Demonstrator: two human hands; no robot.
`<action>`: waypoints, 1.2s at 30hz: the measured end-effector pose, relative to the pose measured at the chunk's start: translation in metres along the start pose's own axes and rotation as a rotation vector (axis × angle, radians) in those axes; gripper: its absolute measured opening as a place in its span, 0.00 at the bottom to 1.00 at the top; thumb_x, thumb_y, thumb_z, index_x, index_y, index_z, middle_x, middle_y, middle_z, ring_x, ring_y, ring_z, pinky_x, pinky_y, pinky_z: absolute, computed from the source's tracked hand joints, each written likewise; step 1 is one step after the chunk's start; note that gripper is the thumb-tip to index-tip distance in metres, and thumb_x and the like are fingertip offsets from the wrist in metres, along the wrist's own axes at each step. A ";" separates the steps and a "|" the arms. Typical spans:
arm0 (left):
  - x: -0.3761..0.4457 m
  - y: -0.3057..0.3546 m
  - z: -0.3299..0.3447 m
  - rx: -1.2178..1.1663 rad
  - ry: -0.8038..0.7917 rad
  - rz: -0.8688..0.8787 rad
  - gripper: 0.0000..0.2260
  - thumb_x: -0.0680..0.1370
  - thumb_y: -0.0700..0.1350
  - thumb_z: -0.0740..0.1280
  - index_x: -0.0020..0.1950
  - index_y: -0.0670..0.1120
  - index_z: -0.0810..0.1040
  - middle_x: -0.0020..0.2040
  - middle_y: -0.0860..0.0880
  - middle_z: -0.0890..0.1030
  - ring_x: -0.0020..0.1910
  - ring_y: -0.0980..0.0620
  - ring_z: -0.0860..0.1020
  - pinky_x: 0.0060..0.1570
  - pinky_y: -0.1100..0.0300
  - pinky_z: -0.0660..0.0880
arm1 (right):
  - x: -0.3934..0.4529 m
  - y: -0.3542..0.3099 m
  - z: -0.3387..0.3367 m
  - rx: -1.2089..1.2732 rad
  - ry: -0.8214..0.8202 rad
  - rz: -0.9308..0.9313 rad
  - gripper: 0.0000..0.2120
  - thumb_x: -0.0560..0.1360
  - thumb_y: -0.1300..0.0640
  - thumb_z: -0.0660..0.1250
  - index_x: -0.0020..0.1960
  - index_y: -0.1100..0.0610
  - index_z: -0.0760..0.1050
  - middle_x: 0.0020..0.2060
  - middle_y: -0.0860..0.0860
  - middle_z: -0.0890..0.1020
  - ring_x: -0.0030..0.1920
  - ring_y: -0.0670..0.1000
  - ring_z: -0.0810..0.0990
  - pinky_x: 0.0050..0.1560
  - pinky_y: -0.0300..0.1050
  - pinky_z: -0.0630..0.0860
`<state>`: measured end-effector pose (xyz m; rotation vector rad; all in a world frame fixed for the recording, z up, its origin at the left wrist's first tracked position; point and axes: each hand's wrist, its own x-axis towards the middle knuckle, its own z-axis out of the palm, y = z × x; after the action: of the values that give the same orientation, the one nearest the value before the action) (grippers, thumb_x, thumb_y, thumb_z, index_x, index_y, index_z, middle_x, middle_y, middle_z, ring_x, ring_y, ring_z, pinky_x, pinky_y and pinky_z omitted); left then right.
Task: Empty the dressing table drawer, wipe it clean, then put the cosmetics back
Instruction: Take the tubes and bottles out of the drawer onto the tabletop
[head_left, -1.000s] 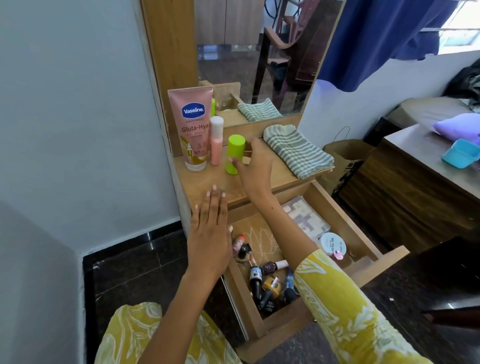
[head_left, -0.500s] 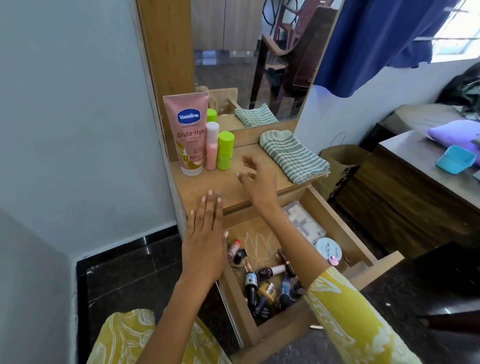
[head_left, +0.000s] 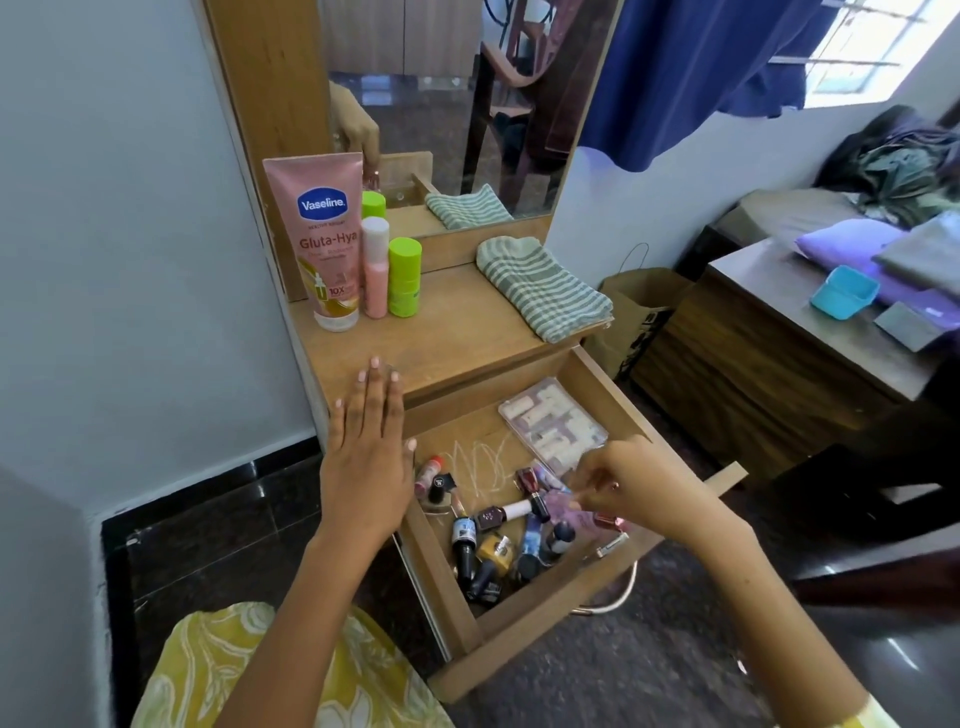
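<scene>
The wooden drawer (head_left: 519, 618) stands pulled out under the dressing table top (head_left: 457, 343). A heap of nail polish bottles (head_left: 493, 545) fills its near end, and a clear palette case (head_left: 550, 421) lies at its far end. My right hand (head_left: 628, 483) is down in the drawer with its fingertips pinched on a small pinkish bottle, mostly hidden by the fingers. My left hand (head_left: 363, 457) lies flat, fingers spread, on the top's front left edge. At the back left stand a Vaseline tube (head_left: 324, 244), a pink bottle (head_left: 375, 275) and a green bottle (head_left: 404, 278). A striped cloth (head_left: 540, 286) lies folded at the right.
A mirror (head_left: 457, 104) rises behind the top. Right of the dressing table a paper bag (head_left: 639, 312) stands on the floor beside a low wooden table (head_left: 753, 364) that bears a teal box (head_left: 844, 291) and clothes. A grey wall closes the left side.
My right hand set the green bottle beside the pink one, let go, and dropped into the drawer, where it pinches a small bottle. My left hand has stayed flat.
</scene>
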<state>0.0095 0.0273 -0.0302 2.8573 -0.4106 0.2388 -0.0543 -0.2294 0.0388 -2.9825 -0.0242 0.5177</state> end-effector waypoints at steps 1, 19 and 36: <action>0.000 0.000 0.000 0.008 -0.003 -0.004 0.32 0.82 0.49 0.51 0.75 0.43 0.32 0.74 0.44 0.29 0.73 0.48 0.30 0.71 0.52 0.33 | -0.001 -0.001 0.004 -0.053 0.014 0.033 0.09 0.72 0.47 0.69 0.51 0.47 0.78 0.45 0.44 0.80 0.47 0.46 0.78 0.47 0.43 0.78; 0.001 0.000 -0.002 0.046 -0.030 0.008 0.32 0.82 0.50 0.51 0.75 0.43 0.32 0.74 0.42 0.31 0.74 0.46 0.32 0.73 0.50 0.37 | 0.024 -0.019 0.028 -0.341 0.027 0.040 0.05 0.73 0.55 0.65 0.47 0.57 0.74 0.41 0.51 0.78 0.47 0.55 0.79 0.59 0.46 0.71; 0.000 0.002 -0.002 0.008 -0.001 0.002 0.32 0.81 0.49 0.53 0.76 0.43 0.34 0.75 0.44 0.31 0.73 0.47 0.31 0.71 0.52 0.33 | 0.061 -0.081 -0.070 0.183 0.450 -0.167 0.16 0.64 0.55 0.71 0.52 0.53 0.78 0.35 0.43 0.75 0.39 0.47 0.76 0.34 0.38 0.68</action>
<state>0.0090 0.0263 -0.0279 2.8653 -0.4140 0.2399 0.0265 -0.1549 0.0928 -2.8099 -0.1741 -0.1654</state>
